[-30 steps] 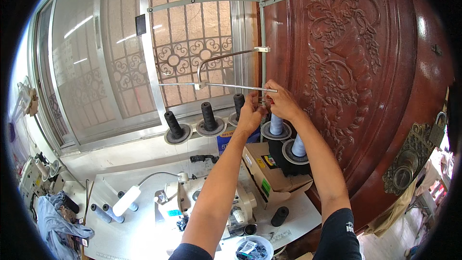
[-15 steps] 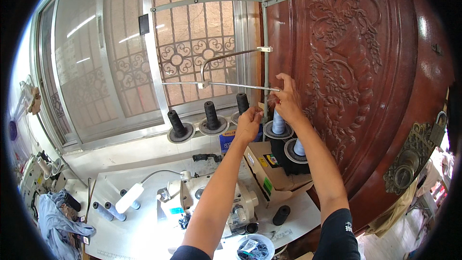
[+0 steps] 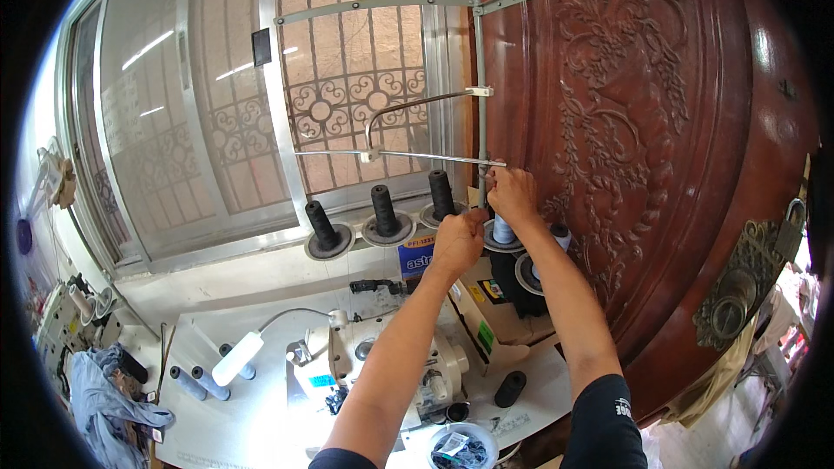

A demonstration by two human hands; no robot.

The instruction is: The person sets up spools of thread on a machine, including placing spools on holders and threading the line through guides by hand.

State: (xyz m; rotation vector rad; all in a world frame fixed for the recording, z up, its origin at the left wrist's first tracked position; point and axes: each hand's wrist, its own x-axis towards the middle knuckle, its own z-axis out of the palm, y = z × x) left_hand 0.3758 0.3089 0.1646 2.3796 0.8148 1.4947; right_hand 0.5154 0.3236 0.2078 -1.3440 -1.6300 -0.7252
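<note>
My left hand (image 3: pixel 459 241) is closed in a pinch beside a light blue thread cone (image 3: pixel 502 233) on the thread stand. Just above that cone, my right hand (image 3: pixel 514 194) is closed too, close to the right end of a thin metal rod (image 3: pixel 434 157). Whatever is between the fingers of either hand is too small to make out. Three black thread cones (image 3: pixel 382 211) stand on round discs left of my hands. Past my right forearm shows the top of another pale cone (image 3: pixel 561 234), mostly hidden.
Below are a white sewing machine (image 3: pixel 391 360) on a table, a cardboard box (image 3: pixel 473 317), a loose black cone (image 3: pixel 510 389) and a plastic tub (image 3: pixel 463 447). The stand's upright pole (image 3: pixel 480 52) rises before a carved wooden door (image 3: pixel 617 104). A barred window (image 3: pixel 352 61) is behind.
My right hand has dropped from beside the rod's end, and its raised fingers have curled closed. My left hand has shifted slightly down and right, still pinched.
</note>
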